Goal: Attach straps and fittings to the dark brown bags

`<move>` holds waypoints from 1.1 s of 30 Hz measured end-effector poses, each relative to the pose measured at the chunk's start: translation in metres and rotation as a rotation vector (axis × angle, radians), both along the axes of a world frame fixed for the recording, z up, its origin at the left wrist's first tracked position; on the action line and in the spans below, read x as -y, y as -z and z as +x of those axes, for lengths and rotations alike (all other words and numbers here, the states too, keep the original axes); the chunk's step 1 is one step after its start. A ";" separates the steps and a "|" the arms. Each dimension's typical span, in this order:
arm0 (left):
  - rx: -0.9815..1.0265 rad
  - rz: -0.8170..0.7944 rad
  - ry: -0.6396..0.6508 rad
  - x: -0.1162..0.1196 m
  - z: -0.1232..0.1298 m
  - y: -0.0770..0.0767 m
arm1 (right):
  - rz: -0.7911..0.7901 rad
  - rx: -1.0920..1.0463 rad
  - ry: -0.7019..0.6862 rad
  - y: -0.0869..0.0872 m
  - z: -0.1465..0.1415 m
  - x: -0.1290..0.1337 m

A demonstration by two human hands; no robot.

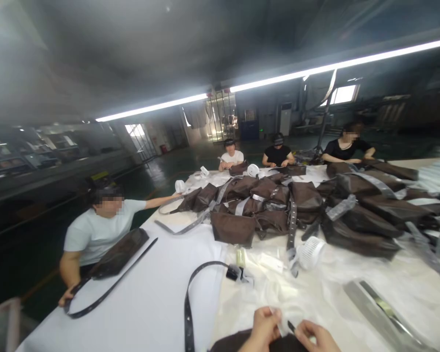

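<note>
- One co-worker (99,234) is seated at the far left, with one hand at the edge of the white-covered worktop (139,303).
- One dark brown bag (119,253) is laid on the worktop near that co-worker, with one long black strap (112,278) running from it.
- One further black strap (188,305) is laid nearer the centre, ending at one black buckle (233,272).
- One dark brown bag section (256,343) is seen at the bottom edge, beneath the person's hands.
- The left grip (262,330) is closed on one small white strip (276,320).
- The right grip (313,337) is curled just beside one black tab (291,326); whether it holds anything cannot be told.
- One clear plastic sheet (256,293) is spread under the hands, and one pale yellow item (241,257) is placed on it.
- Four round white mesh fittings are counted: (180,186), (204,171), (253,170), (311,253).
- A heap of brown bags (267,200) is piled across the centre and right, with grey webbing straps (377,185) laid among them; an exact count cannot be made, and their contents cannot be seen.
- Three more co-workers (276,151) are seated at the far end.
- One grey strip (377,308) is laid at the lower right.
</note>
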State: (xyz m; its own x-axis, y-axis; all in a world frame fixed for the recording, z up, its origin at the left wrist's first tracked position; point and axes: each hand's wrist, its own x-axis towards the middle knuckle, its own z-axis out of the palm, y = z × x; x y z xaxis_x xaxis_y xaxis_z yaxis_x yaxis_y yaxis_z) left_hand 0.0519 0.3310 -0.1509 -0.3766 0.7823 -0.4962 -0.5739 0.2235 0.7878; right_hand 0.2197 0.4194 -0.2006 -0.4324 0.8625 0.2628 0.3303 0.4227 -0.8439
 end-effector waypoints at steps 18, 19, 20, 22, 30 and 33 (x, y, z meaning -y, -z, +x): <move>0.374 -0.176 -0.216 -0.016 0.017 -0.011 | -0.311 0.139 -0.001 -0.079 0.014 0.035; 0.368 -0.169 -0.214 -0.014 0.018 -0.016 | -0.304 0.139 -0.014 -0.079 0.013 0.036; 0.361 -0.162 -0.210 -0.012 0.019 -0.021 | -0.295 0.139 -0.028 -0.080 0.011 0.037; 0.340 -0.150 -0.198 -0.006 0.022 -0.029 | -0.272 0.150 -0.051 -0.077 0.007 0.040; 0.145 -0.033 -0.096 0.002 0.026 0.002 | -0.168 0.157 -0.021 -0.043 -0.006 0.040; -0.001 0.022 -0.118 0.002 0.026 0.006 | -0.147 0.156 -0.057 -0.043 -0.006 0.041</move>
